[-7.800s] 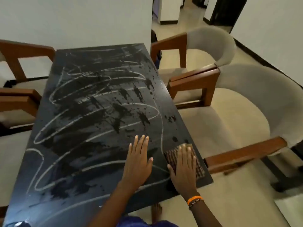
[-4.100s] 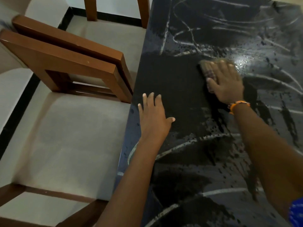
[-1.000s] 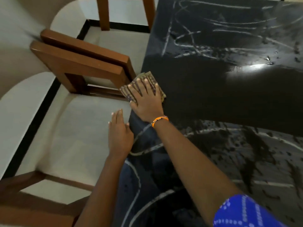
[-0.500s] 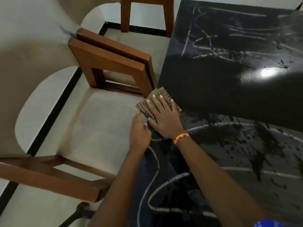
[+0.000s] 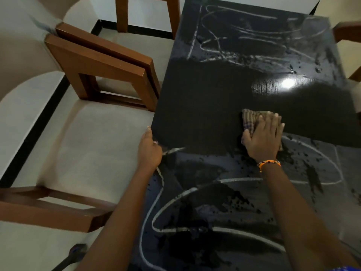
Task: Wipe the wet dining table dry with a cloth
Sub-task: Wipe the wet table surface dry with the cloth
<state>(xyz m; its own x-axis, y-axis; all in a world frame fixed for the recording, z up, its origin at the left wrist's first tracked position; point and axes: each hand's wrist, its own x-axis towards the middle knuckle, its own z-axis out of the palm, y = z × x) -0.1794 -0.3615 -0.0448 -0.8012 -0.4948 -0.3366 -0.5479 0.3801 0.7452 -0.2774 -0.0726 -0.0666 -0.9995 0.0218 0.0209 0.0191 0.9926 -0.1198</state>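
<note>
The black dining table [image 5: 205,98] fills the right of the head view. A plain dark band crosses its middle; pale water streaks and dark splotches cover the near part and the far end. A folded brown checked cloth [image 5: 249,119] lies on the table near the middle. My right hand [image 5: 262,137], with an orange wristband, presses flat on the cloth and covers most of it. My left hand [image 5: 149,151] rests on the table's left edge with its fingers curled over the rim, holding nothing else.
Two wooden armchairs with beige cushions stand along the left side: the near seat [image 5: 84,145] and brown armrests [image 5: 97,65] close to the table edge. Another chair's legs [image 5: 146,14] show at the far left. A chair arm [image 5: 347,32] pokes in at the far right.
My right hand has slid the cloth from the table's left edge rightwards to the middle, widening the plain dark band. My left hand has stayed at the left edge.
</note>
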